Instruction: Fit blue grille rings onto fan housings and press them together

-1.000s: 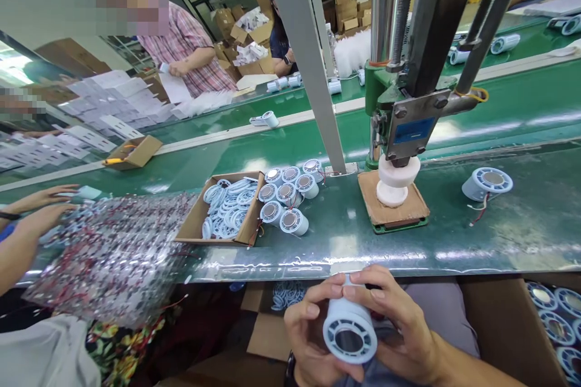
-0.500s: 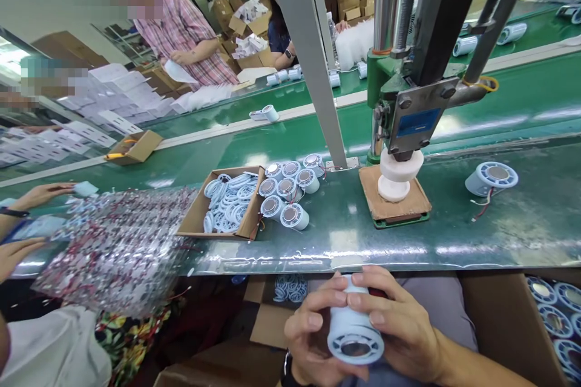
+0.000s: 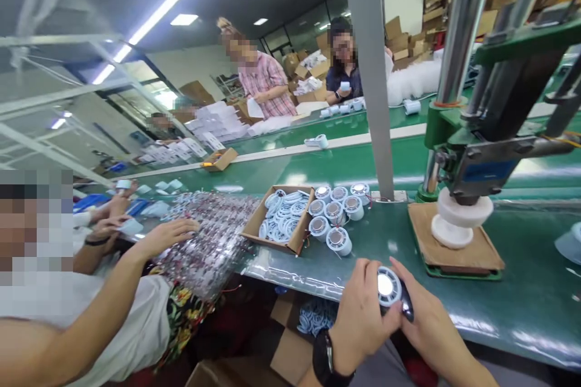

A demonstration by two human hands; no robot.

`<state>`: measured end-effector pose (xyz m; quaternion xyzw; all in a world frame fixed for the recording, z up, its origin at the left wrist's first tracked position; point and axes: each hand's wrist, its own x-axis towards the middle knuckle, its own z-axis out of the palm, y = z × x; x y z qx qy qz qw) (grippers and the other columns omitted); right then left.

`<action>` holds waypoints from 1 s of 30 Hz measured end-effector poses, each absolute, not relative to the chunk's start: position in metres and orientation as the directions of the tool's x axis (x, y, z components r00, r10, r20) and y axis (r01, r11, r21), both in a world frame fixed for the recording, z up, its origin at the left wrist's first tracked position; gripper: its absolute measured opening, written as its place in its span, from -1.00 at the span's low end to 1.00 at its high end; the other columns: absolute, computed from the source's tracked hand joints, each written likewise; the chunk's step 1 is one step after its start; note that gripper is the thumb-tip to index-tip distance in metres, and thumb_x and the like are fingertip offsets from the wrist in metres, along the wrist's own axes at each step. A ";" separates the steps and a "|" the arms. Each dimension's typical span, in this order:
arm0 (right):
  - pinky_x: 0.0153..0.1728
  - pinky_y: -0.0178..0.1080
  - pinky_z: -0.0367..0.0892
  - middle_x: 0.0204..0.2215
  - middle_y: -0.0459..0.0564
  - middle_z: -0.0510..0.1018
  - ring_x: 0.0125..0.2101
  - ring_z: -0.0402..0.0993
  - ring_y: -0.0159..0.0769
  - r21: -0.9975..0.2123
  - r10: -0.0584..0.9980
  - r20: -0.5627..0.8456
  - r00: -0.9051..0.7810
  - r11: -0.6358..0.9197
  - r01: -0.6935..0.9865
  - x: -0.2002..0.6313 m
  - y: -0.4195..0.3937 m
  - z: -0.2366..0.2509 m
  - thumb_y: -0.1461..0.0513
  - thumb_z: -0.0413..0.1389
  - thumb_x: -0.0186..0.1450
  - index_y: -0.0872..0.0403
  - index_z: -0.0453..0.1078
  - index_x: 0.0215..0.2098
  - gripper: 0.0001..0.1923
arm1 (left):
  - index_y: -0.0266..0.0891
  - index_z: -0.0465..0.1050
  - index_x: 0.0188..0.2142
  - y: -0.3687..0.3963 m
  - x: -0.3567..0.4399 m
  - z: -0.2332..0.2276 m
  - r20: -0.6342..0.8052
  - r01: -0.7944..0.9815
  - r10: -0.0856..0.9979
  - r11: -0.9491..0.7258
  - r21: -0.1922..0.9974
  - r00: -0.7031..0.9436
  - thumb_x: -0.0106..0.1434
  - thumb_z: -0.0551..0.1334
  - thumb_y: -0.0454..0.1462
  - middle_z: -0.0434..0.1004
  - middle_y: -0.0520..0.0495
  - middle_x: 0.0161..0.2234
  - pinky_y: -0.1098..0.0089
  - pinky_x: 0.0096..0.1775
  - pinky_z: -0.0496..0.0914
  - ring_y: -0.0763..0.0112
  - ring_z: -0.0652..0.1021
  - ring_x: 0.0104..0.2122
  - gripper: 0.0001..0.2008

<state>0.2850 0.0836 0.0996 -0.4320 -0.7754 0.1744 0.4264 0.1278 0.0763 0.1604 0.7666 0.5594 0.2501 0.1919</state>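
Both my hands hold one light-blue cylindrical housing point(image 3: 389, 286) above the bench's front edge. Its slotted ring end, with a shiny metal disc in the middle, faces up toward me. My left hand point(image 3: 356, 314), with a dark band at the wrist, is wrapped round its left side. My right hand point(image 3: 429, 320) closes on it from the right. A dark glossy piece point(image 3: 407, 305) shows between the housing and my right palm; I cannot make out what it is. Several similar housings point(image 3: 338, 240) stand on the bench beyond my left hand.
A cardboard box point(image 3: 297, 246) of light-blue rings sits beside the housings. The press point(image 3: 465, 208), with white round pads over a wooden base, stands at right. A co-worker's arm point(image 3: 149, 242) reaches over bagged parts point(image 3: 213, 242) at left. Below the bench is an open carton point(image 3: 290, 344).
My view has swung left and up. The held housing is raised from below the bench edge and turned so its slotted end faces up. Both hands have shifted their grip.
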 end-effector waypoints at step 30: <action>0.09 -0.01 0.49 0.05 0.18 0.62 0.02 0.60 -0.02 -0.602 0.838 0.449 -0.311 0.541 0.588 0.290 0.103 0.131 0.06 0.14 0.32 0.10 0.45 0.13 -0.52 | -0.28 0.48 -0.06 0.084 0.048 0.128 0.179 0.061 0.910 -0.169 0.984 -0.374 0.44 0.22 -0.10 0.57 -0.05 -0.22 0.32 -0.30 0.54 0.40 0.58 -0.35 -0.72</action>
